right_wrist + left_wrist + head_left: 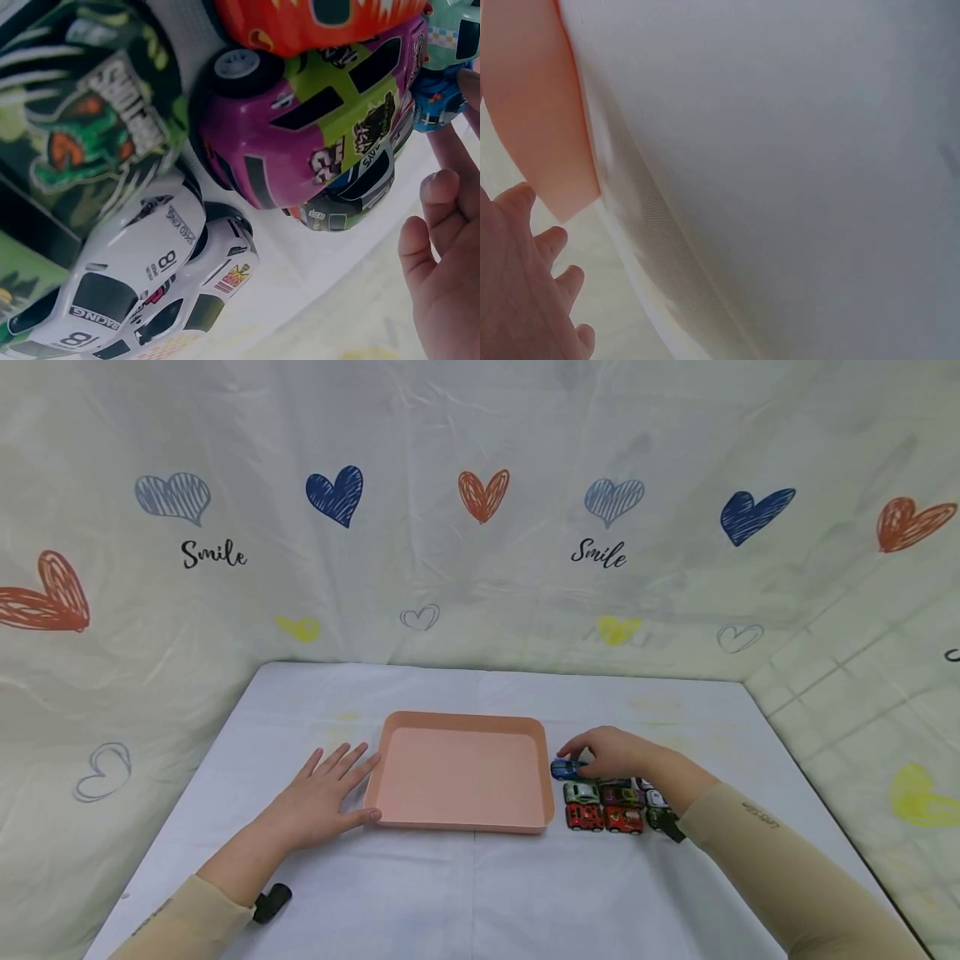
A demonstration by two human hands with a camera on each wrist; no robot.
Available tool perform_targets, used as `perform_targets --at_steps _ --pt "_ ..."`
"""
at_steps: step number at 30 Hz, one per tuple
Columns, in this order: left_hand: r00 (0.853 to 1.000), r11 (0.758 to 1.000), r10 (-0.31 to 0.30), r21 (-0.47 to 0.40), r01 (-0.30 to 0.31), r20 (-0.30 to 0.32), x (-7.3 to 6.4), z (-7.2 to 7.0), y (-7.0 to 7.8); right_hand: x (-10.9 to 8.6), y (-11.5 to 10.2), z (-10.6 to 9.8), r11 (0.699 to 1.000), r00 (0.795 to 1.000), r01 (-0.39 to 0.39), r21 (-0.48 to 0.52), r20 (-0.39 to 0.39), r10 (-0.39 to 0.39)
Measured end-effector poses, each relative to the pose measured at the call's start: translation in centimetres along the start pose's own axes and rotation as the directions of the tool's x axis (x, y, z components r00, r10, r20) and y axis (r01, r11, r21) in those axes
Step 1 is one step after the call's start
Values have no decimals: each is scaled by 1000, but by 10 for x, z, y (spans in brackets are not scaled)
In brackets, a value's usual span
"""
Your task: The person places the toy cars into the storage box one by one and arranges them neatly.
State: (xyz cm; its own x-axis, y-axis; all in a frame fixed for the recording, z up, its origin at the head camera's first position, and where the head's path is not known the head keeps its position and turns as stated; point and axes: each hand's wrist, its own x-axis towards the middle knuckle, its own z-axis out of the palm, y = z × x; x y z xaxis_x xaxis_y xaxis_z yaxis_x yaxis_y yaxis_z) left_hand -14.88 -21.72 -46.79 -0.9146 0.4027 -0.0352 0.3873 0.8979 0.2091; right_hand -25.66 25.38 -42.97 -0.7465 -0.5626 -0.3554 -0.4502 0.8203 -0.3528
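Observation:
My right hand [618, 752] reaches over a cluster of toy cars and pinches a blue toy car [564, 770] between thumb and fingers, just right of the tray. In the right wrist view the fingers meet the blue car at the right edge. A shallow pink tray [465, 722] lies flat on the table. Against its left rim rests my left hand [318, 797], fingers spread and straight. Beside the blue car stand a pale green car [581, 792], a purple and lime car [315, 127] and two red cars, one nearer the tray [584, 817].
White cars [142, 255] and a camouflage green car [97, 112] stand at the cluster's right, partly hidden by my right arm in the head view. A white cloth [420, 893] covers the table. Behind it hangs a heart-patterned curtain [420, 552].

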Motion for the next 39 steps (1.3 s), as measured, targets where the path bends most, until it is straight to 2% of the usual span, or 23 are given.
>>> perform_targets --at_steps 9,18,30,39 --pt "1000 1000 6 -11 -6 -13 0 0 0 -4 14 -7 995 999 -5 99 -39 9" --pt "1000 1000 13 4 -13 -16 -1 -2 0 -13 20 -22 975 998 -8 224 -58 21" --pt "1000 999 1 32 -1 9 0 0 0 -10 -3 -45 968 999 2 252 -51 11" --pt "1000 1000 7 26 -8 11 0 0 0 5 -28 -56 960 1000 -5 279 -23 12"
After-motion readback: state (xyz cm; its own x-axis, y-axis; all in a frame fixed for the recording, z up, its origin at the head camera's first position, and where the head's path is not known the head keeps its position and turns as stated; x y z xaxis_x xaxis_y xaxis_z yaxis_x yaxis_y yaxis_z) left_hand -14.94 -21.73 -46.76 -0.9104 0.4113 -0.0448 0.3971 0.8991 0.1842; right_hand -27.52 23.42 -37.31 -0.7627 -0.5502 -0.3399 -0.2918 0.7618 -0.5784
